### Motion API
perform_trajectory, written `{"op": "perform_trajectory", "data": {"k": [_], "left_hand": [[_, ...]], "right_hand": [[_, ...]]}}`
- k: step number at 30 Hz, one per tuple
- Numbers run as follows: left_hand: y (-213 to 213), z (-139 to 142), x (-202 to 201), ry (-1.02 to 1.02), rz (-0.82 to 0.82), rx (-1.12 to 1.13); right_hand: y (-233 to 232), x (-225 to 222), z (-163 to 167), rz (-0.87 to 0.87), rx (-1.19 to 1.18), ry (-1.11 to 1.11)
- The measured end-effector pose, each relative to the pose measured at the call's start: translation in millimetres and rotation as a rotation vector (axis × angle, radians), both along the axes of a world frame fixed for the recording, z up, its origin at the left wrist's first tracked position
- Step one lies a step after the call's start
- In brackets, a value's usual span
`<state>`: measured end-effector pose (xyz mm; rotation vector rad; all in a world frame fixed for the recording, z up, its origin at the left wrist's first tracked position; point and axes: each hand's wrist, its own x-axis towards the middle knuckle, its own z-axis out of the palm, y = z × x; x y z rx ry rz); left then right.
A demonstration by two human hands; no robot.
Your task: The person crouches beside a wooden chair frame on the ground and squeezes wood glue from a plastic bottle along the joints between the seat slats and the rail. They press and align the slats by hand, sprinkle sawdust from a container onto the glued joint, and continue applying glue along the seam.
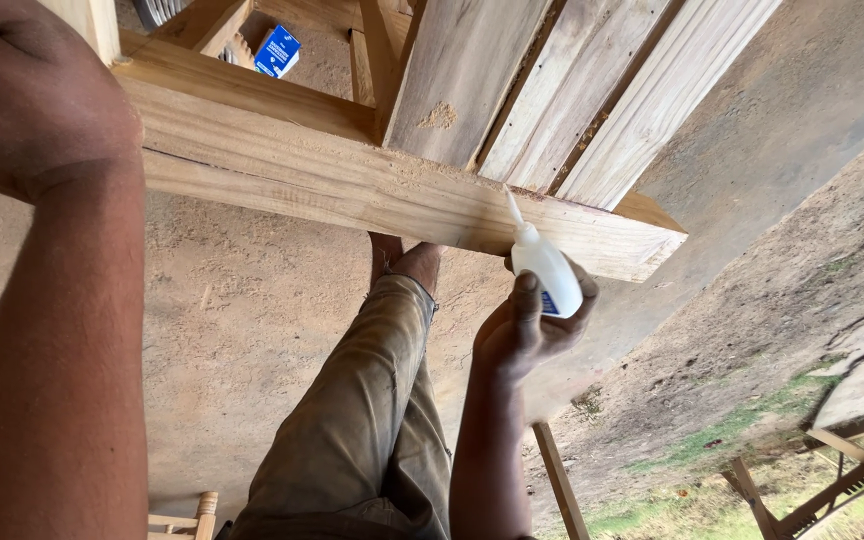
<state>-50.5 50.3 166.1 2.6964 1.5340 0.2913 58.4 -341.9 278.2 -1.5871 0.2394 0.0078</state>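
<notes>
Over a sawdust-strewn concrete floor point(252, 330) edged by dirt and grass, a woodworker's right hand point(527, 330) gripped a white glue bottle point(544, 268), its nozzle touching a pale, rough-sawn timber beam point(352, 185) beneath slatted planks point(572, 90). The left hand point(22, 90) was cut off at the frame's corner, its grip impossible to tell. A blue box point(278, 50) lay beyond.

The pale wooden beam point(372, 185) runs across the view; its front face lies open along most of its length, blocked only near its right end by the right hand point(527, 330) gripping a small white plastic glue bottle point(544, 268). Slanted pale planks point(572, 90) crowd the beam's upper edge. Below it, the khaki-trousered leg point(362, 420) narrows the passage above the dusty concrete floor point(232, 320).
</notes>
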Motion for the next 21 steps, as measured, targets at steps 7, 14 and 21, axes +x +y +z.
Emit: {"op": "perform_trajectory", "data": {"k": [7, 14, 21], "left_hand": [[-3, 23, 14, -0.018, -0.056, 0.089], [-5, 39, 20, -0.049, -0.098, 0.103], [-3, 40, 22, -0.061, -0.111, 0.121]], "right_hand": [[11, -13, 3, -0.008, -0.037, -0.002], [13, -15, 3, -0.017, -0.008, 0.034], [12, -16, 2, -0.002, -0.067, 0.038]]}}
